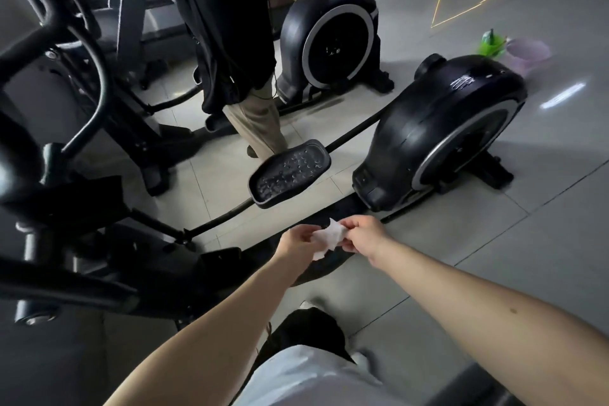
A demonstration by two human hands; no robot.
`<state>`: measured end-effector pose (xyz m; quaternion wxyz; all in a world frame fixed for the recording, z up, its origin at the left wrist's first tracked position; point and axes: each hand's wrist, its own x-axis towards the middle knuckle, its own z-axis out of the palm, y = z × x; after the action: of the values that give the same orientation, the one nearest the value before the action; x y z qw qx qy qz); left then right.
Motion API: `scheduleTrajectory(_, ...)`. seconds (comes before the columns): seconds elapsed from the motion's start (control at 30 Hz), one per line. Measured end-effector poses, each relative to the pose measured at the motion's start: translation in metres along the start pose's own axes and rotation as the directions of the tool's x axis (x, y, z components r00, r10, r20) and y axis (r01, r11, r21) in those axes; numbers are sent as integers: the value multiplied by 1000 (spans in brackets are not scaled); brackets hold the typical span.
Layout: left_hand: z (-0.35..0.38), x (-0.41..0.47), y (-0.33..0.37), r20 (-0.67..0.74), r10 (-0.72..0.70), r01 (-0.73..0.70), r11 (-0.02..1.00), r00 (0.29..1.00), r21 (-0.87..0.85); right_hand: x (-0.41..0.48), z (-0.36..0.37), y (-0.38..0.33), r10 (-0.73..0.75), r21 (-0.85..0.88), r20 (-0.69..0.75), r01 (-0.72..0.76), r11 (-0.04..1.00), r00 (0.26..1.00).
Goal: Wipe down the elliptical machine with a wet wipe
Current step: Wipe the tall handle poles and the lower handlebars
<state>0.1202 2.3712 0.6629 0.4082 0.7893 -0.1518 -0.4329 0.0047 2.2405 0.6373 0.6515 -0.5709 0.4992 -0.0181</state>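
bars (82, 76): black tubes, curved, smooth and matte; blurred at the left edge.
bystander (230, 43): seen from the torso down only; black top, tan trousers; stood between the two machines.
pedal (290, 173): black plastic, long oval with a raised rim; studded tread, glints seen across it; carried on a thin black rod.
left hand (298, 241): fingers curled, left edge of the wipe pinched.
wipe (328, 237): white, thin, crumpled, edges ragged; held between both hands, in the air over the dark base rail, just below the pedal; no part of the machine is touched by it.
second machine (329, 43): same build, behind; black shell, grey ring round a black disc.
right hand (361, 236): fingertips closed on the right edge of the wipe; thumb partly hidden.
elliptical (438, 128): rear housing is glossy black plastic, rounded, with a grey ring along the wheel side; a streaked shiny patch is seen on top; flat black feet on the floor.
bottle (491, 43): green plastic, beyond the housing; details blurred.
basin (527, 51): pale purple, translucent, round; just beside the bottle.
floor (543, 175): large grey tiles, glossy, light reflected.
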Motion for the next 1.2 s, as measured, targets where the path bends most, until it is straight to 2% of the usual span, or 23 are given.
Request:
scheduleTrajectory(0.23,-7,70,34,17,-93,95,990,995,-109,53,-8,-53,-25,-61,12,25,998,1000)
scheduleTrajectory(0.43,-31,111,60,24,-67,71,956,997,-284,102,-3,-112,-51,-202,41,58,978,998)
scheduleTrajectory(0.57,-53,130,61,-73,-49,29,967,996,-251,127,15,-145,-62,-230,98,83,970,993)
scheduleTrajectory(0.7,-75,136,62,-215,-66,7,965,974,-262,145,48,-172,14,-185,248,33,982,969)
scheduleTrajectory(0.83,-93,139,46,-331,-164,18,915,929,-403,160,80,-183,5,-344,385,138,929,923)
scheduleTrajectory(1.0,-105,137,33,-440,-298,4,832,847,-555,175,114,-193,11,-491,558,319,811,830)
scheduleTrajectory(1.13,-111,128,49,-490,-401,9,780,774,-625,182,131,-221,42,-537,696,482,692,717)
scheduleTrajectory(1.2,-114,122,62,-541,-468,5,760,699,-650,185,136,-236,52,-522,769,579,626,637)
